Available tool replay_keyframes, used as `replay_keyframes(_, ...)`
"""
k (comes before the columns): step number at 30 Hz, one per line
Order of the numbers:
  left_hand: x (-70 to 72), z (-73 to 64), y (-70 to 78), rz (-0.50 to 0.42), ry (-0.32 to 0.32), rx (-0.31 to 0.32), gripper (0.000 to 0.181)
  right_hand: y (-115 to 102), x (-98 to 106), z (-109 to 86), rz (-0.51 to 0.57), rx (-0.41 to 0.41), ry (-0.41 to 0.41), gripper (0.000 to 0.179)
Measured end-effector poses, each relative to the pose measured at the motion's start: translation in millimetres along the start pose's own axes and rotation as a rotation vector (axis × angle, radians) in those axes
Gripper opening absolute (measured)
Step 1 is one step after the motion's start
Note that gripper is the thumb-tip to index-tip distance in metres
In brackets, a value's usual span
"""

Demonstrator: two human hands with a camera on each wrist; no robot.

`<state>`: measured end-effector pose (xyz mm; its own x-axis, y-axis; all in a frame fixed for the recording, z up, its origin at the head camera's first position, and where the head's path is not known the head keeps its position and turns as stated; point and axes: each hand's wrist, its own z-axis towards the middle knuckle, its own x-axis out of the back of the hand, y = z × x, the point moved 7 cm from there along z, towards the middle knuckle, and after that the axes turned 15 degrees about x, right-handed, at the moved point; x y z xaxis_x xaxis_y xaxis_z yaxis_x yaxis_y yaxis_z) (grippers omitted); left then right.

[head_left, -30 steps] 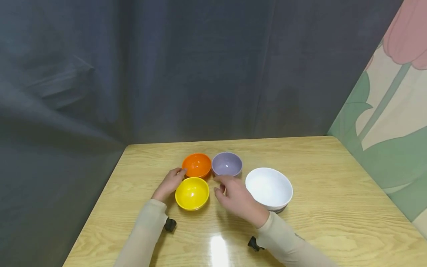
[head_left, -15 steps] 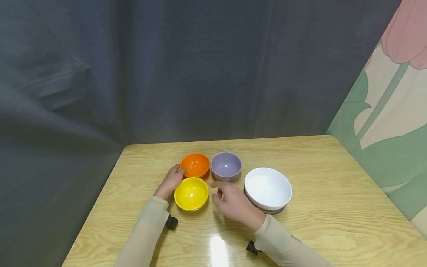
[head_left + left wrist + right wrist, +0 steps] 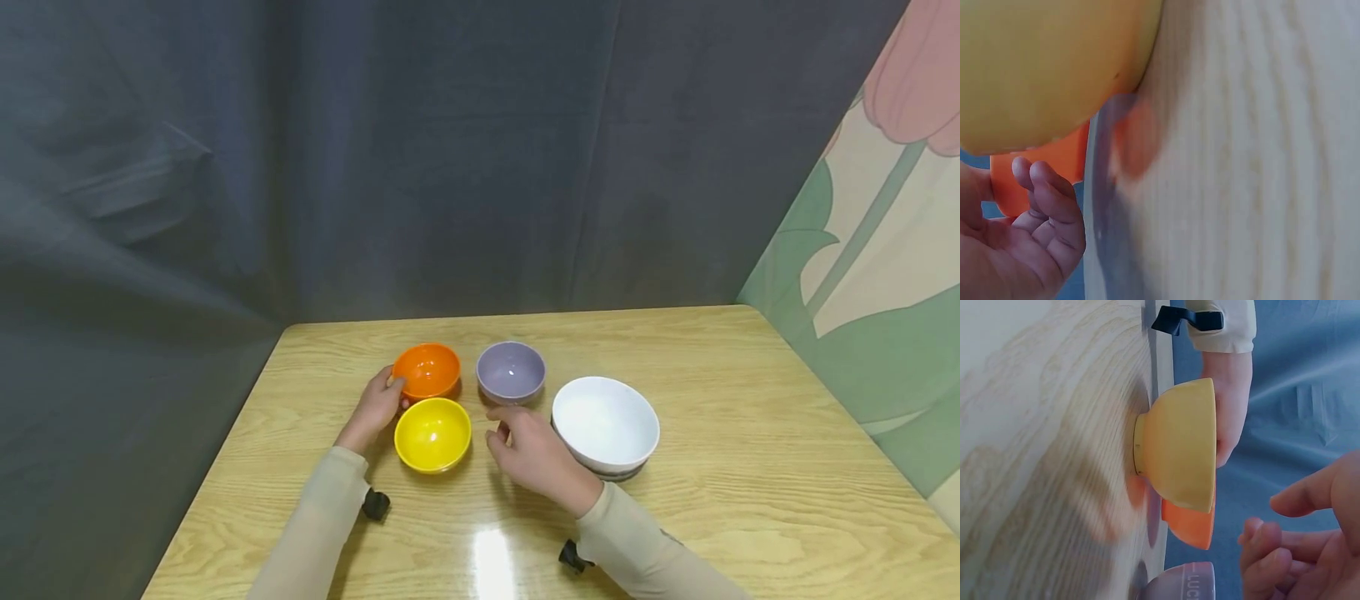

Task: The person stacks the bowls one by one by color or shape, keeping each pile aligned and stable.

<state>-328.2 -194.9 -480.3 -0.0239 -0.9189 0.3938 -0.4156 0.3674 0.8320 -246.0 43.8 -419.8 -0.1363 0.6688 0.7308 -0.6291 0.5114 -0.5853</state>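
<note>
My left hand [image 3: 375, 408] grips the near left side of an orange bowl [image 3: 427, 371], the thumb at its rim. In the left wrist view, curled fingers [image 3: 1057, 209] are beside the orange bowl, which is partly hidden behind a yellow bowl [image 3: 1054, 69]. The yellow bowl stands upright on the table, just in front of the orange one. Loosely bent and holding nothing, my right hand [image 3: 536, 454] hovers between the yellow bowl and a white bowl [image 3: 603, 425]. A purple bowl [image 3: 511, 371] stands beyond its fingertips.
The wooden table [image 3: 750, 467] runs back to a dark curtain [image 3: 480, 167]. A flower-patterned wall covering [image 3: 885, 333] borders the right side. Beneath the white bowl a darker edge shows.
The orange bowl has moved left with my left hand, and a gap now separates it from the purple bowl. My right hand has drawn back slightly from the purple bowl.
</note>
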Motion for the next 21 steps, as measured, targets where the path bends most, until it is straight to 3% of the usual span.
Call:
replay_keyframes(5,5.0,-3.1,0.3,-0.036,-0.022,0.026,0.046,-1,0,0.2,-0.004,0.010,0.006,0.032)
replay_keyframes(21,15.4,-13.2,7.5,-0.095,-0.061,0.014,0.045,-1,0,-0.8,0.005,0.026,0.014,0.025)
